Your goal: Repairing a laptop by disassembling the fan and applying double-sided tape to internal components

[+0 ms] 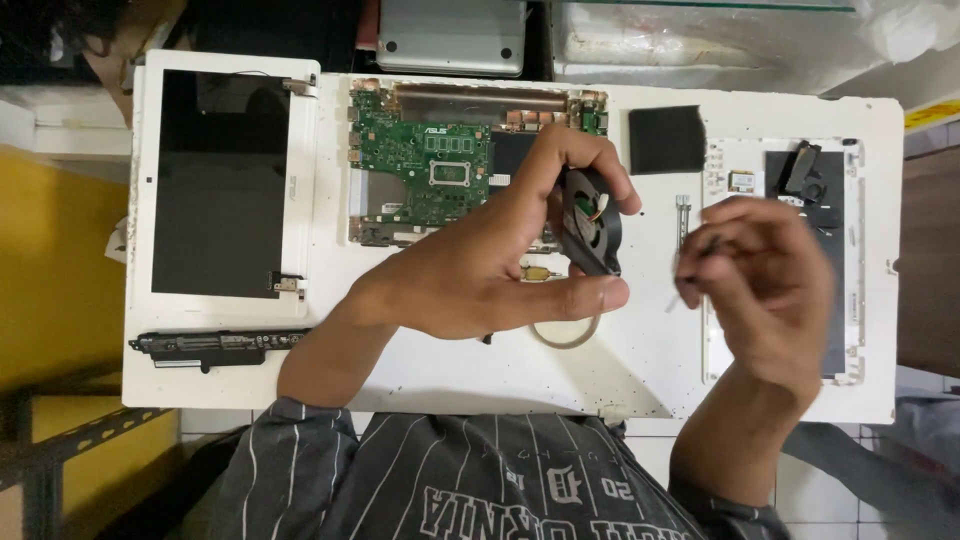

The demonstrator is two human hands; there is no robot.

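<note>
A: Where's the left hand [500, 270] relative to the green motherboard [425, 165]?

B: Just below and right of it, forearm coming up from the lower left, wrist bent, palm turned toward the camera. Thumb underneath and fingers curled over the top pinch a small black cooling fan [592, 222], held on edge above the white table [450, 370].

A: And the right hand [765, 275]?

B: Well right of the motherboard, raised, fingers bunched tightly around a thin dark tool [690, 268]. It's blurred; possibly a small screwdriver, I can't be sure. Its tip points toward the fan.

A: Anything else near the board?

B: The white-framed laptop screen [225, 180] lies left of it, a long black battery [215, 345] below that, a black pad [667, 138] to the right, and the white laptop casing [790, 200] farther right, partly behind the right hand.
</note>
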